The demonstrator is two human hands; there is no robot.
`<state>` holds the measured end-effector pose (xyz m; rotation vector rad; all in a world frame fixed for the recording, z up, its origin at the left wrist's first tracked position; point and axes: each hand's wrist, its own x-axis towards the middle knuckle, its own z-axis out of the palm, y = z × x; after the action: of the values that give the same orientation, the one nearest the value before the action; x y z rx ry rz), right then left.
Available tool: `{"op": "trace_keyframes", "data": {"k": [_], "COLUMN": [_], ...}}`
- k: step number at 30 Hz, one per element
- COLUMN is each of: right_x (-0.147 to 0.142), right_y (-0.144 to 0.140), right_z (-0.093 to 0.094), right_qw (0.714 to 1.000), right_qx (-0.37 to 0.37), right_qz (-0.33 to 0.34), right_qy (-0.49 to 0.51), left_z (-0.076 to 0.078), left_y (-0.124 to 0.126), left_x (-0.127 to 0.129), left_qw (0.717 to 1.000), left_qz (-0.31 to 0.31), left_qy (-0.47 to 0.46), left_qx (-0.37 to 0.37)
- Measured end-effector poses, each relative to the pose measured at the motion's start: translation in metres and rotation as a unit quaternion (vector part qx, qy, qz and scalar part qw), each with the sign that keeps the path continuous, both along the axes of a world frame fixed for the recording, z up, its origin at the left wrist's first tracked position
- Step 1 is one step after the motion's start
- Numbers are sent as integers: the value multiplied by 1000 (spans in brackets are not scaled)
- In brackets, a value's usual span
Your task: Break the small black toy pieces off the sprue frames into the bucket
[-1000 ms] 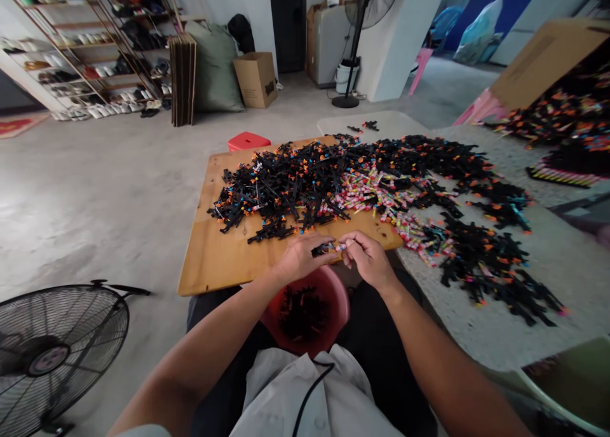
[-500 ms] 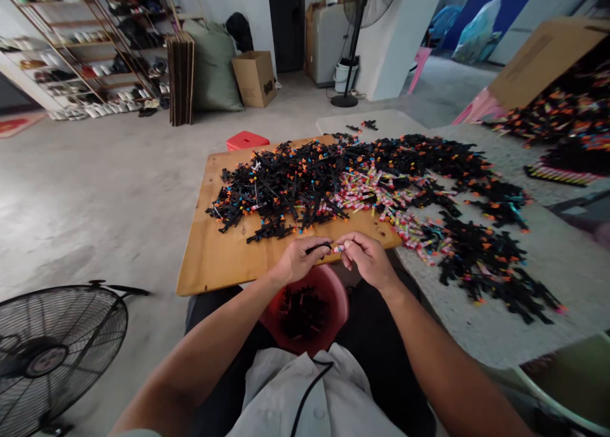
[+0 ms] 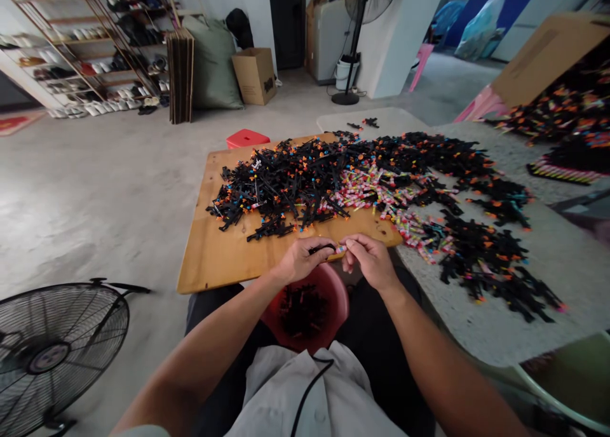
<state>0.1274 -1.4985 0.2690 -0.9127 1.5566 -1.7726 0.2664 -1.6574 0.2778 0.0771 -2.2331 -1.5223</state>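
Note:
My left hand (image 3: 301, 259) pinches a small black plastic piece (image 3: 320, 249) just above the near edge of the wooden board (image 3: 214, 259). My right hand (image 3: 370, 260) holds a small colourful wrapped piece (image 3: 340, 249) whose end meets the black piece. Both hands hover over a red bowl (image 3: 333, 291) in my lap, partly filled with black pieces. Behind the hands lies a wide pile of black parts with orange tips (image 3: 286, 183), mixed with pink wrapped pieces (image 3: 376, 192).
More black parts (image 3: 495, 259) spread over the grey stone table (image 3: 562, 259) on the right. A floor fan (image 3: 52, 354) stands at lower left. A red stool (image 3: 248, 138) sits behind the board. Shoe racks (image 3: 86, 49) and a cardboard box (image 3: 256, 75) stand at the back.
The two hands have stayed close together over the bowl, shifting very slightly upward. The black piece and the wrapped piece remain pressed end to end.

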Motion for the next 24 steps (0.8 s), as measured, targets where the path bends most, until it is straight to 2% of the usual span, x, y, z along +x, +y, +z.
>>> {"op": "trace_keyframes", "data": {"k": [7,11,15,24], "right_x": [0,2,5,6], "right_y": [-8,-5,-1,-11], "right_z": [-3,-1,1,-9], "right_qw": [991,999,997,996], "right_qx": [-41,-22,7,56], "right_qz": [19,9,-21,-38], "right_qy": [-122,-38,74,52], "left_z": [3,0,-4,-24], "left_y": [-2,-2,0,2], "left_x": [1,0,-1,1], "left_qw": [999,999,999,974], "left_qz": [-14,-7,7,82], "left_qy": [-23,-37,-46,-37], "left_qx": [30,28,-24,-206]}}
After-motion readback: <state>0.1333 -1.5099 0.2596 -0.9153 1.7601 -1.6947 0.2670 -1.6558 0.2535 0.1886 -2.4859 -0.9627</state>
